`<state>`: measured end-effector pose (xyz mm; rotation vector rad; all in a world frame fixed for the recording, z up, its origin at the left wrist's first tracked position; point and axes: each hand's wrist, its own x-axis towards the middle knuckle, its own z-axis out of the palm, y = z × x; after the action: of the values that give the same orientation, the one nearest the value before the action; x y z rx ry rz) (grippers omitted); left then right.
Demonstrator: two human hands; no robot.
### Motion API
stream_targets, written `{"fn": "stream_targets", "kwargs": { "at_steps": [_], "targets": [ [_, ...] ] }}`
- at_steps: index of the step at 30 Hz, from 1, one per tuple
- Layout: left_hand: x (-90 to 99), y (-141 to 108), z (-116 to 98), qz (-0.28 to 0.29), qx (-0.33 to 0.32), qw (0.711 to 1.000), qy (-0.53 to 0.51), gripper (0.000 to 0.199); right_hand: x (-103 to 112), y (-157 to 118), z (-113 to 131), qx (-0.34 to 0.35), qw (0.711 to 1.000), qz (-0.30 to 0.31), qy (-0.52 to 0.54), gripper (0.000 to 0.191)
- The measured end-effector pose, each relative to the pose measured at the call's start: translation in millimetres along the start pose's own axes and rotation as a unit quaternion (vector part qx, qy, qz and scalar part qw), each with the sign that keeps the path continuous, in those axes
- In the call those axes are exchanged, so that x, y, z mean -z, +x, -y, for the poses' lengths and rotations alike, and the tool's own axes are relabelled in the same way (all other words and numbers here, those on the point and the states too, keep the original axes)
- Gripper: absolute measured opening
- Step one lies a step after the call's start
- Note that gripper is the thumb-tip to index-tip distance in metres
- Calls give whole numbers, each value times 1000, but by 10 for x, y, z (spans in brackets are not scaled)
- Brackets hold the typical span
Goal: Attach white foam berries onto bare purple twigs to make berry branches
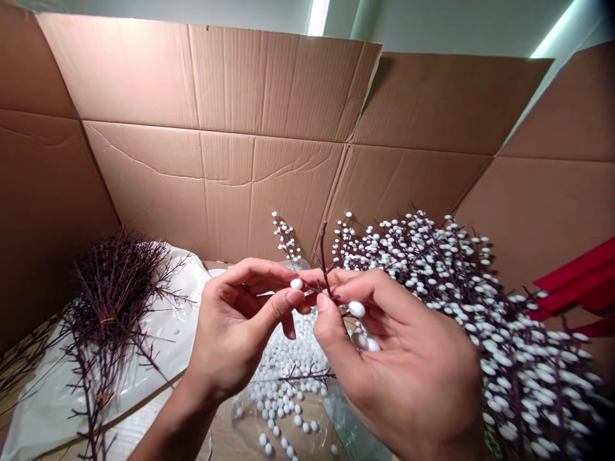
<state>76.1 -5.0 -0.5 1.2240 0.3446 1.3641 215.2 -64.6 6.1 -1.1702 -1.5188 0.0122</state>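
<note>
Thumb and forefinger of my left hand pinch a small white berry at the tip of a side twig. My right hand grips the dark brown artificial branch between thumb and fingers, its bare upper end pointing up. Another white berry sits on the branch by the right fingers, and a few more show under that palm. Below both hands lies a heap of loose white berries, partly on clear plastic, with a bare twig across it.
On the left, a tied bundle of bare dark twigs rests on a white plastic bag. A large pile of berry-covered branches fills the right. Cardboard walls stand behind. Red strips jut in at the right edge.
</note>
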Motion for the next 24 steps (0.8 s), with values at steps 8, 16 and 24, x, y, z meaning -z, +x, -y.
{"fn": "stream_targets", "kwargs": {
  "at_steps": [8, 16, 24],
  "targets": [
    [-8, 5, 2, -3, 0, 1000, -9, 12, 11, 11, -11, 1, 1000, 3, -11, 15],
    [2, 26, 41, -14, -12, 1000, -1, 8, 19, 9, -13, 3, 1000, 2, -8, 16],
    [-41, 6, 58, -50, -41, 998, -9, 13, -35, -22, 12, 6, 999, -14, -45, 14]
  ]
}}
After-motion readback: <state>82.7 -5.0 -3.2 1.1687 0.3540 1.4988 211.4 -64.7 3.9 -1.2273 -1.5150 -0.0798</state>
